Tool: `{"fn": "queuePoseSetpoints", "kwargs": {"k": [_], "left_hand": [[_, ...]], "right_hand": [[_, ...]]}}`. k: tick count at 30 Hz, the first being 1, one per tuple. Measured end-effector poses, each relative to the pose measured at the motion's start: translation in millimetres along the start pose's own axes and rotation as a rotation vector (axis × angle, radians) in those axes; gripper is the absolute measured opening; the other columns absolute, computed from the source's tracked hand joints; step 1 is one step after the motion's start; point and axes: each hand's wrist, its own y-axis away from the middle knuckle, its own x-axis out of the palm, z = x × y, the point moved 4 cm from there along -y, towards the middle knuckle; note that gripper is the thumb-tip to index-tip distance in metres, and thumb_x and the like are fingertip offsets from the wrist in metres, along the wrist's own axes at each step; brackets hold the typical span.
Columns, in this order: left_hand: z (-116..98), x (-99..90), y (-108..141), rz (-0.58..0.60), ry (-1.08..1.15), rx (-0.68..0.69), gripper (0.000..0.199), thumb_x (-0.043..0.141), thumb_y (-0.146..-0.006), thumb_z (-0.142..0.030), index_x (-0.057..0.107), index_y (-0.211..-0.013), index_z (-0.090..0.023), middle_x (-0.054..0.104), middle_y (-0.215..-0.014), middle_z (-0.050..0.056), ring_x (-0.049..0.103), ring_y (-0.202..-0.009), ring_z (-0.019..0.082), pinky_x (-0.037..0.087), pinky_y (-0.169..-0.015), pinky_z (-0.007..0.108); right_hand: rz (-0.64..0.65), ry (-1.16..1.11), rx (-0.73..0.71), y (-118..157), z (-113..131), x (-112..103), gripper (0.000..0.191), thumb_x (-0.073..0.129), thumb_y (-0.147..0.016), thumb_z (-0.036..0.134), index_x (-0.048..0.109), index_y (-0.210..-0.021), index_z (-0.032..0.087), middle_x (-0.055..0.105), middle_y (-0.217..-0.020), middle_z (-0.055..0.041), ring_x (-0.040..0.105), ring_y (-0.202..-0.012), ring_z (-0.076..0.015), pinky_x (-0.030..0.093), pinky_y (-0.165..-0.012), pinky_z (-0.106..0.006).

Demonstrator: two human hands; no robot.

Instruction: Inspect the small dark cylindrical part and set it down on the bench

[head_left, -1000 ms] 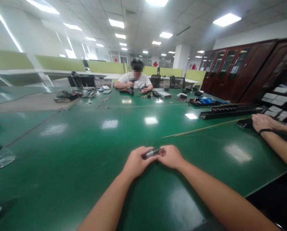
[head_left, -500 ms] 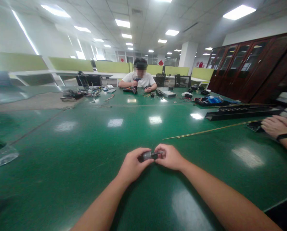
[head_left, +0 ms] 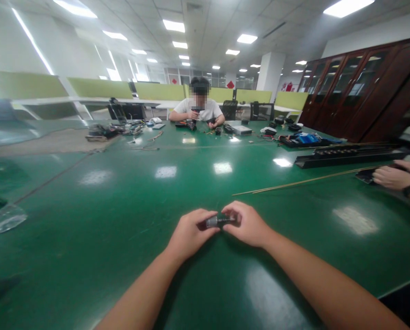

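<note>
Over the counter (head_left: 115,215), the cylinder (head_left: 212,222) is gripped by the left hand (head_left: 190,234); its dark end (head_left: 223,221) is encircled by the right hand (head_left: 249,227), whether pinched cannot be told. Probably light and stiff, it is best grasped mid-body.

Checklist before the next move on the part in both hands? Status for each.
1. Left hand gripping the silver-grey part: ok, thumb and fingers are around it.
2. Right hand secure on the dark end: cannot tell; that end runs in between its fingers, contact hidden.
3. Silver-grey part and dark end properly seated: cannot tell, too small and blurred.
4. Thin rods apart from both hands: ok, they lie on the green table beyond them.
5. Co-worker's hand out of the way: ok, well off at the right edge.
</note>
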Motion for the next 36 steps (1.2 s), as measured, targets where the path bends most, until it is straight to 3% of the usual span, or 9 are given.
{"fn": "queuePoseSetpoints", "kwargs": {"k": [16, 29, 36], "left_hand": [[-9.5, 2.6, 0.7, 0.002, -0.014, 0.005, 0.025, 0.076, -0.08, -0.035, 0.074, -0.102, -0.026, 0.073, -0.09, -0.001, 0.066, -0.081, 0.015, 0.048, -0.075, 0.026], [-7.2, 5.3, 1.7, 0.014, -0.036, -0.025, 0.026, 0.075, -0.081, -0.038, 0.074, -0.103, -0.026, 0.074, -0.092, 0.001, 0.067, -0.082, 0.017, 0.049, -0.074, 0.026], [-7.3, 5.3, 2.0, 0.025, -0.042, -0.017, 0.029, 0.073, -0.082, -0.043, 0.074, -0.105, -0.026, 0.074, -0.095, 0.003, 0.067, -0.083, 0.018, 0.05, -0.074, 0.027]], "right_hand": [[0.02, 0.035, -0.064, -0.1, 7.6, -3.3, 0.021, 0.069, -0.073, 0.011, 0.072, -0.092, 0.019, 0.069, -0.087, -0.0027, 0.063, -0.077, -0.0165, 0.049, -0.07, -0.027], [0.042, -0.143, 0.081, -4.3, -7.7, 7.5, 0.013, 0.072, -0.07, 0.014, 0.071, -0.082, 0.017, 0.07, -0.079, -0.0014, 0.064, -0.072, -0.0159, 0.05, -0.068, -0.025], [0.024, -0.051, 0.037, -3.8, -2.0, 1.4, 0.01, 0.073, -0.07, 0.015, 0.07, -0.08, 0.018, 0.069, -0.079, -0.0012, 0.063, -0.071, -0.0156, 0.048, -0.065, -0.025]]}}
